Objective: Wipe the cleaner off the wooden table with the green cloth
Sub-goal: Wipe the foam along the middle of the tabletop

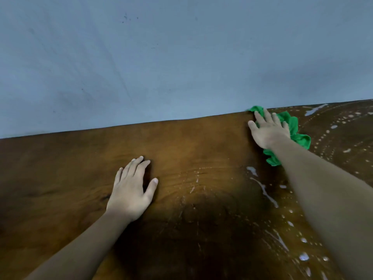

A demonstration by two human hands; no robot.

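The wooden table [191, 142] fills the lower half of the view. My right hand [268, 131] presses flat on the crumpled green cloth [292, 126] at the table's far edge, right of centre. My left hand [132, 188] lies flat on the wood with fingers spread and holds nothing. White streaks and drops of cleaner [264, 190] cover the table on the right side, under and beyond my right forearm. More cleaner drops [333, 127] lie right of the cloth.
A plain blue-grey wall [181, 57] rises directly behind the table's far edge. The left part of the table shows bare wood grain.
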